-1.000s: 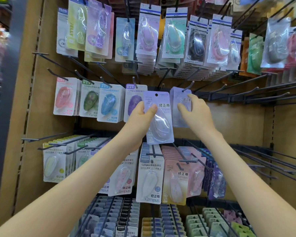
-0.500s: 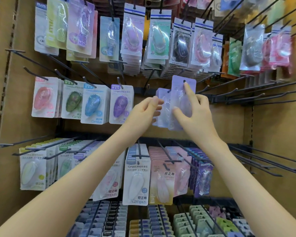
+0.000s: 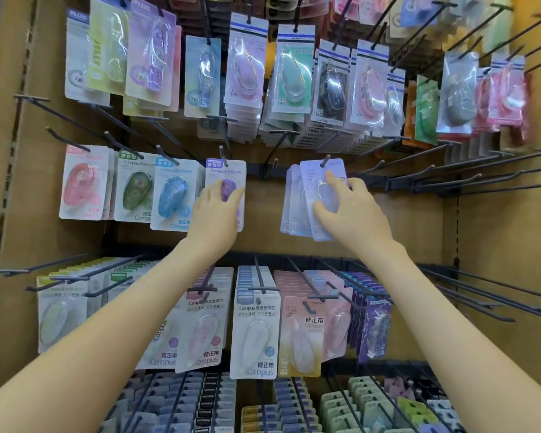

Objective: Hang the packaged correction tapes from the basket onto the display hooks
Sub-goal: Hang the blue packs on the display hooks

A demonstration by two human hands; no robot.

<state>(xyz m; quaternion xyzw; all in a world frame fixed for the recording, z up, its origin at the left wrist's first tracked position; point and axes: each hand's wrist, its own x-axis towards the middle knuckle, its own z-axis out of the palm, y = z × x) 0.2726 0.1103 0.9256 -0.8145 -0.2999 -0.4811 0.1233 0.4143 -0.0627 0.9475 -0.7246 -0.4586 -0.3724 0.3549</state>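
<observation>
The right hand point(image 3: 353, 210) grips the front pale lilac carded correction-tape pack point(image 3: 311, 189). Thumb and forefinger spread over its clear blister, and the other fingers curl at its right edge. The pack hangs on a black wire hook point(image 3: 325, 159) with at least two like packs behind it. The left hand point(image 3: 214, 214) lies flat-fingered on a purple-blister carded pack point(image 3: 228, 173), the last of four coloured packs in that row. Between the hands shows bare tan back panel point(image 3: 263, 214). Further right, several empty black hooks point(image 3: 469, 182) jut forward.
</observation>
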